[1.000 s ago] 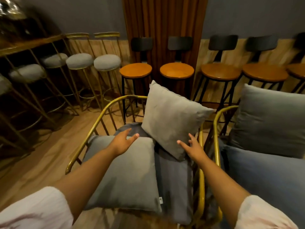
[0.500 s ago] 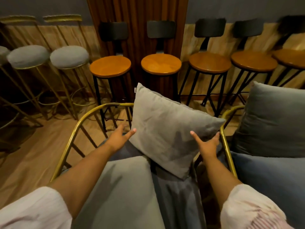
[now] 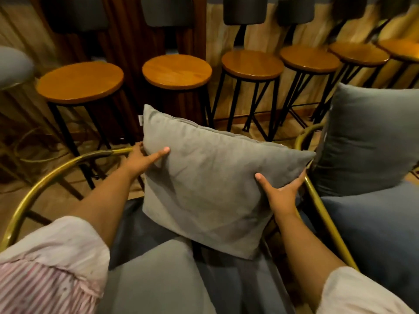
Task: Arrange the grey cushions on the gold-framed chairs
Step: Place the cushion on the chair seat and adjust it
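A light grey cushion (image 3: 210,184) stands tilted against the back of the gold-framed chair (image 3: 45,177) in front of me. My left hand (image 3: 142,158) grips its left edge, thumb on the front face. My right hand (image 3: 281,191) holds its right corner near the chair's right rail. A second grey cushion (image 3: 154,279) lies flat on the dark seat pad (image 3: 238,279) below. To the right, another gold-framed chair (image 3: 326,220) carries a darker grey cushion (image 3: 371,141) upright against its back.
A row of bar stools with round wooden seats (image 3: 176,71) and black legs stands close behind the chairs, along a wood-panelled wall. A grey padded stool (image 3: 13,66) with gold legs sits at the far left. The floor is wooden.
Both hands have moved forward from open and reaching to closed on the sides of the tilted cushion. The camera has moved closer to the chair.
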Available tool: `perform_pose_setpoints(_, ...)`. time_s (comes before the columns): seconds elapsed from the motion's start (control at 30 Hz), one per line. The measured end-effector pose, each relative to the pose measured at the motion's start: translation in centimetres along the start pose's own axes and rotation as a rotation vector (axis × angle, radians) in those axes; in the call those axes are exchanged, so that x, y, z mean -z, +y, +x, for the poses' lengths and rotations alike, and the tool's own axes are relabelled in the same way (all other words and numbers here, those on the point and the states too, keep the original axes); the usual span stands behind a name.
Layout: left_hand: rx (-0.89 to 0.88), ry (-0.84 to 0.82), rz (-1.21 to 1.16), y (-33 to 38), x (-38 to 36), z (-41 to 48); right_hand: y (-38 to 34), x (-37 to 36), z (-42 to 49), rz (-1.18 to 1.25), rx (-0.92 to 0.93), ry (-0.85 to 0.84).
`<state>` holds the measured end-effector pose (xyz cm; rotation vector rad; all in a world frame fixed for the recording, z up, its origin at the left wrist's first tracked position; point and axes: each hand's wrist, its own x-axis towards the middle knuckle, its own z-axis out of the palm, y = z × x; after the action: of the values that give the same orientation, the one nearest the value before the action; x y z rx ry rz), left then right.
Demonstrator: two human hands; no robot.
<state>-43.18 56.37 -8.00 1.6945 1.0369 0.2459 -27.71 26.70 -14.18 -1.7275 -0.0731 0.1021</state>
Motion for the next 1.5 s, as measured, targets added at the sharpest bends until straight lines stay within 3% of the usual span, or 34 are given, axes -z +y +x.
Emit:
perform_pose_setpoints(0.2, -0.044, 0.001, -0.049, -3.7, -1.1, 1.6, 1.8, 0.3, -0.2, -0.027, -0.009, -0.048)
perform_pose_setpoints(0.37, -0.038, -0.091, -0.053, -5.2, 0.0, 0.1, 1.8, 1.5, -2.0, -0.052, -0.078, -0.128)
perform_pose_setpoints(0.53, 0.011, -0.002, -0.062, -5.3, 0.8, -2.2, 1.1, 2.8, -4.9, -0.058, -0.131, -0.24)
perform_pose_setpoints(0.8, -0.163, 0.053, -0.111, 3.0, 3.7, -7.9, -7.3, 4.7, -6.3, 0.029, -0.029, -0.018)
perform_pose_setpoints(1.13, -0.355, 0.01, -0.168, 14.2, 4.1, -22.6, -18.5, 16.7, -12.1, 0.119, 0.047, 0.158)
perform_pose_setpoints(1.5, -0.423, -0.028, -0.232, 17.7, -11.2, -35.2, -18.4, 37.0, -12.2, 0.125, 0.072, 0.214)
